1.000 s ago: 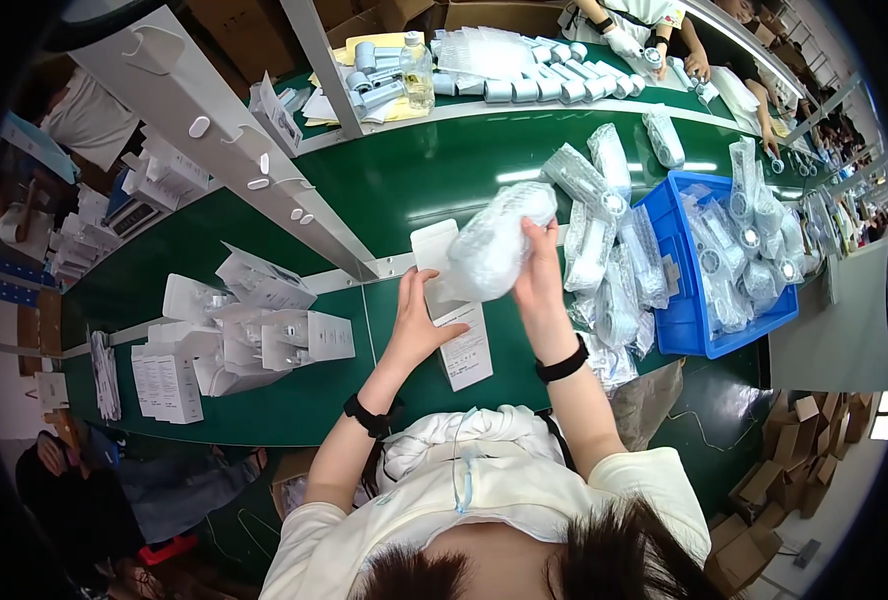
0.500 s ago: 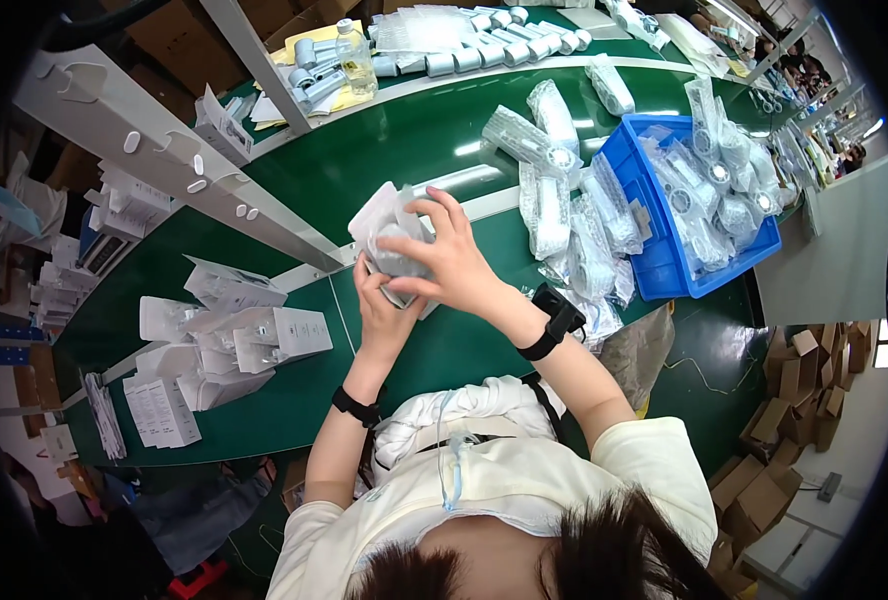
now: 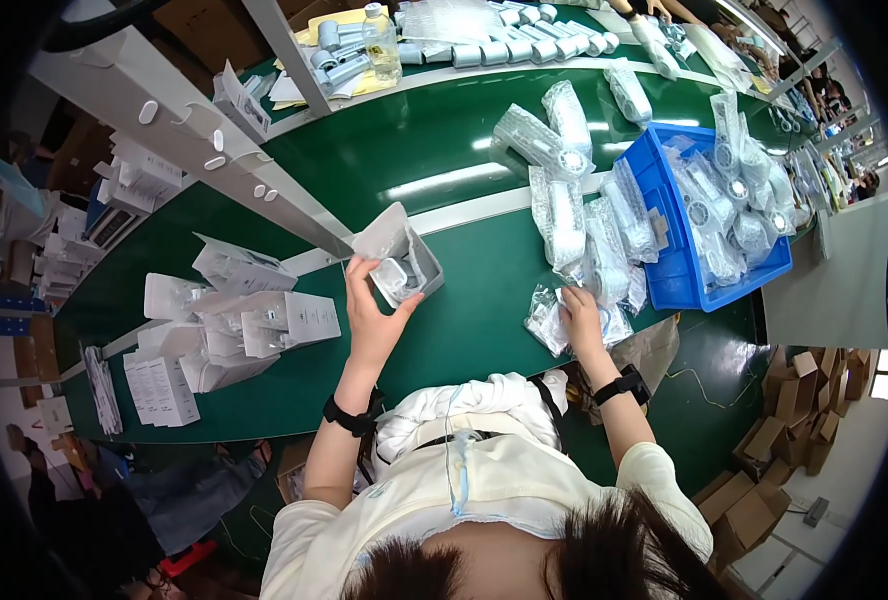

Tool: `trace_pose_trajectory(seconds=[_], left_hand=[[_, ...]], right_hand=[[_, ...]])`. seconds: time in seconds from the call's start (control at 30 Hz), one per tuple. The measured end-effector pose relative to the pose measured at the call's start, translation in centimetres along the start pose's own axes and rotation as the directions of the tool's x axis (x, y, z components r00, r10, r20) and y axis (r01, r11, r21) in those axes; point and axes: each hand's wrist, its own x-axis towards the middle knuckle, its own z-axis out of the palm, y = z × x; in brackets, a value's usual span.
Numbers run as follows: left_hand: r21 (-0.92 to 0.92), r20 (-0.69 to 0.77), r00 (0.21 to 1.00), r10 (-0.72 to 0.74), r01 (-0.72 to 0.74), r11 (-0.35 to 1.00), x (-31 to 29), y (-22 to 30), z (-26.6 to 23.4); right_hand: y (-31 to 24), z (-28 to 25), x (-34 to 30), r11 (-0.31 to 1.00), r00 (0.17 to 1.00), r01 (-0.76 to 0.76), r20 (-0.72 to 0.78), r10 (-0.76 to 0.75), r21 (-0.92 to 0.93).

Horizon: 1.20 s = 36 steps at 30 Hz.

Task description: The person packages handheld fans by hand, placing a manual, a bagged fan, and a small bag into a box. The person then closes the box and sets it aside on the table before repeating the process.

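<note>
My left hand point(image 3: 374, 318) grips the near side of a small white carton point(image 3: 428, 276), its thumb and fingers spread around it. The carton's lid stands up, and a clear plastic-wrapped item point(image 3: 395, 277) shows inside. To the right, my right hand point(image 3: 583, 320) has its fingers bent and closed on a clear plastic packet point(image 3: 546, 318) in a small pile; what is in the packet cannot be made out. Just beyond that hand lie several bubble-wrapped devices point(image 3: 604, 245) with round heads.
A blue bin point(image 3: 704, 297) holding more bubble-wrapped devices stands at the right. Several open white cartons point(image 3: 309, 318) are grouped at the left beside a metal post point(image 3: 254, 190). Across the green table point(image 3: 434, 350), a clear bottle point(image 3: 382, 45) stands near rows of grey-white parts point(image 3: 519, 50).
My right hand has left the carton and moved right to the plastic packets. My left hand still holds the carton, now lower with its opening visible. A hand appears at the far top right.
</note>
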Motion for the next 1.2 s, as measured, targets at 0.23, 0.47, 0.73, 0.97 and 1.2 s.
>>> trace_pose_trajectory(seconds=[0.23,0.47,0.73,0.97,1.2], left_hand=[[0.4,-0.031,0.991,0.13,-0.107,0.91,1.2,1.3,-0.9],[0.264,-0.081,0.972,-0.219,0.233,0.936,3.2,2.5,-1.8],[0.19,-0.091,0.981,-0.172,0.187,0.964,2.6,1.0,-2.2],[0.076,-0.04,0.976,-0.213,0.215,0.974,2.8,1.3,-2.3],[0.039,-0.099,0.981,-0.167,0.172,0.984,2.6,1.2,-1.8]], right_hand=[[-11.3,-5.8,6.7,0.574,0.965,-0.083,-0.077,0.249,0.814],[-20.3,-3.1,13.2,0.301,0.715,0.602,-0.331,-0.616,0.739],[-22.3,-5.6,14.2,0.451,0.456,0.885,-0.011,-0.89,0.118],[-21.5,-5.7,13.9,0.452,0.447,0.892,0.163,-0.88,-0.003],[-22.0,-4.1,15.1,0.54,0.366,0.825,0.57,-0.736,0.167]])
